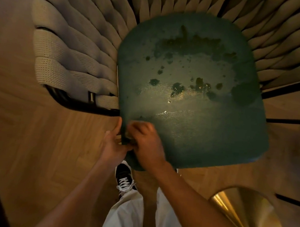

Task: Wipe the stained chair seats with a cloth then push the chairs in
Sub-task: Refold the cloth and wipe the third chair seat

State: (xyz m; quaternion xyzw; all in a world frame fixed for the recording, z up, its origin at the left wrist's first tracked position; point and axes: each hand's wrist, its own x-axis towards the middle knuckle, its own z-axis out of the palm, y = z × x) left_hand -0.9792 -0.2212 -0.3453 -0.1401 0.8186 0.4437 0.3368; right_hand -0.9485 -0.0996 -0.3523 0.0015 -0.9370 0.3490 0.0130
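Both hands, left hand [113,148] and right hand [146,142], are curling their grip around the stained green seat's [190,91] near corner, above a wooden floor [40,133].

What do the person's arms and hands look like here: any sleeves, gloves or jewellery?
Both forearms are bare up to the frame edge, no sleeves showing. The left hand and right hand wear no gloves; no watch or ring is visible, though the hands are blurred.

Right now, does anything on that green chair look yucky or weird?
Yes. The green seat has dark blotchy stains across its far half and scattered spots in the middle. Both hands, left hand and right hand, are at its near left corner.
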